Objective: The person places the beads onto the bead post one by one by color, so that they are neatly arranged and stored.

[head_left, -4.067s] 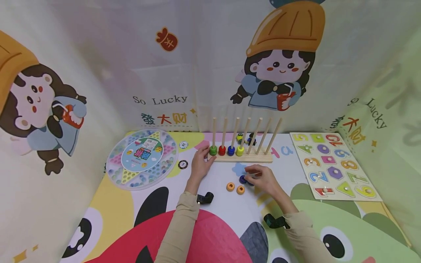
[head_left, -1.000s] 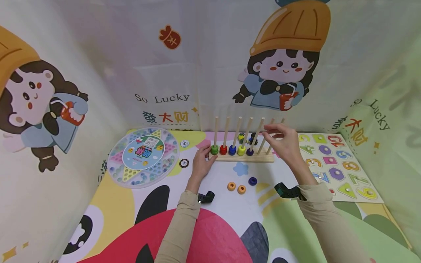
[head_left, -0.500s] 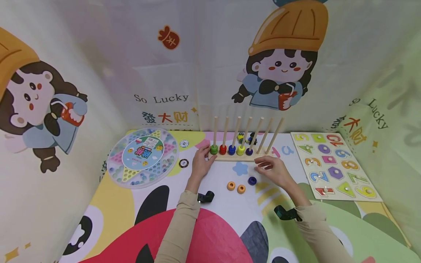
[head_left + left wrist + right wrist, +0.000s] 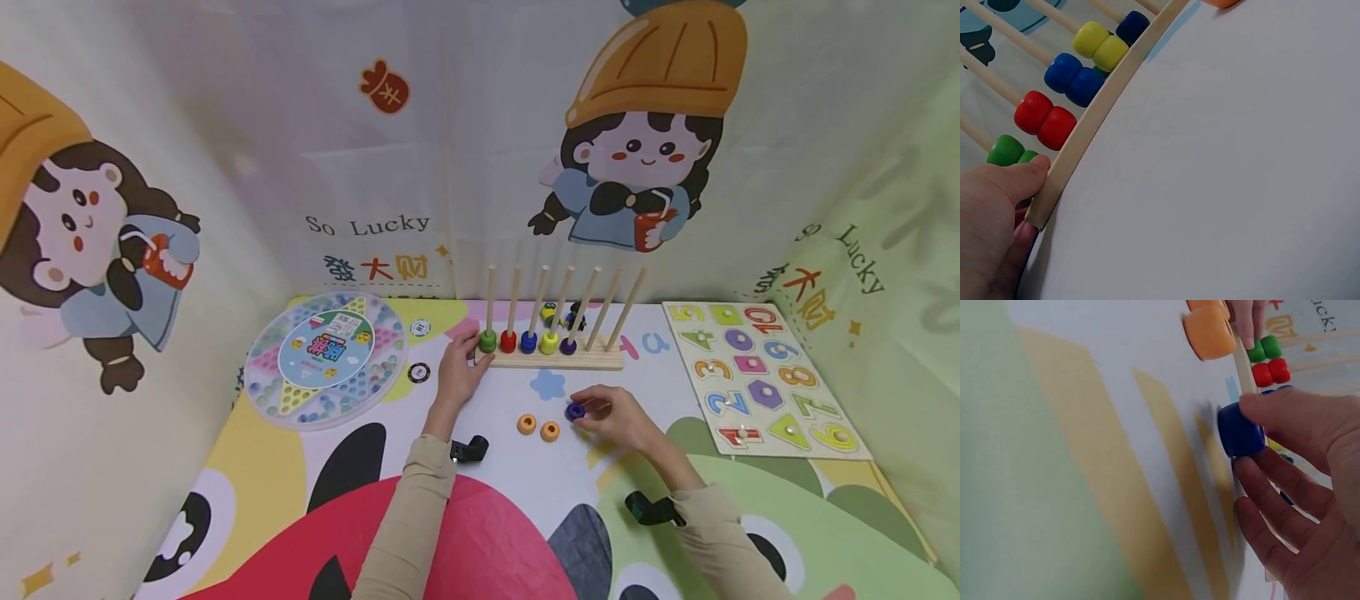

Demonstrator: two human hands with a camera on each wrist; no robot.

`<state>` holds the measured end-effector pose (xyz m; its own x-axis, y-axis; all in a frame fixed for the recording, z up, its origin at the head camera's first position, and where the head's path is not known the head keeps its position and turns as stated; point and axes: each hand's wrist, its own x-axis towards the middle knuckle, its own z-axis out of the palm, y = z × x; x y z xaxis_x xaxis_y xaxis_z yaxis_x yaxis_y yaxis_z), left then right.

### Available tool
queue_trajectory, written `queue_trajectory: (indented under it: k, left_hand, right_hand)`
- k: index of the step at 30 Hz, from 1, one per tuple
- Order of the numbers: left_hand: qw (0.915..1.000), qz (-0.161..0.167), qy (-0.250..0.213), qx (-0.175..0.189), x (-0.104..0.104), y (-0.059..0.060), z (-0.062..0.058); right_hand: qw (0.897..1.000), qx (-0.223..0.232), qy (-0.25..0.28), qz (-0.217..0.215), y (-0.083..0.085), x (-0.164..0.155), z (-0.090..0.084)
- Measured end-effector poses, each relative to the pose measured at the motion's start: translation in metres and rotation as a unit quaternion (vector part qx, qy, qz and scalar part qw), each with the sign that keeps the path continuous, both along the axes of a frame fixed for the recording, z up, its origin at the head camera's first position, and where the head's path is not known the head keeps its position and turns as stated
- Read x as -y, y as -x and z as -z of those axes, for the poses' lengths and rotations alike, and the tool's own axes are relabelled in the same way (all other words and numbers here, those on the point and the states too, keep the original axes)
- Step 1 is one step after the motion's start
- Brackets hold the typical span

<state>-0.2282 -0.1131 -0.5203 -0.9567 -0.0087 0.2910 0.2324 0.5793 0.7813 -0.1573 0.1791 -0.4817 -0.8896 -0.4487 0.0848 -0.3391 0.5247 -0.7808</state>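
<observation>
While left hand (image 4: 455,375) grips the end of the wooden peg rack (image 4: 558,360), two round orange rings (image 4: 537,427) lie flat on the mat; right hand (image 4: 617,417) pinches, seemingly, a glossy dark-blue ring (image 4: 575,410).

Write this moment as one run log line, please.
left hand: holds peg rack end | right hand: pinches dark blue ring on mat

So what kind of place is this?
Probably a child's play corner: cartoon-print cloth walls, a wooden bead rack, a number puzzle board and a round marble game on a cartoon mat.
</observation>
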Motion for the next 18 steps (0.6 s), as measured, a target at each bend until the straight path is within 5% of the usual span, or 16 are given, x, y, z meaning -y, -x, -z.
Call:
queue_trajectory:
  k: [9, 18]
  left_hand:
    - [1.0, 0.0, 0.001, -0.003, -0.001, -0.002, -0.001]
    - [1.0, -0.002, 0.001, 0.002, 0.0, 0.0, 0.001]
  right_hand:
    - [0.999, -0.024, 0.008, 0.026, 0.0, 0.003, 0.002]
    - [0.994, -0.074, 0.046, 0.067, 0.014, 0.012, -0.018]
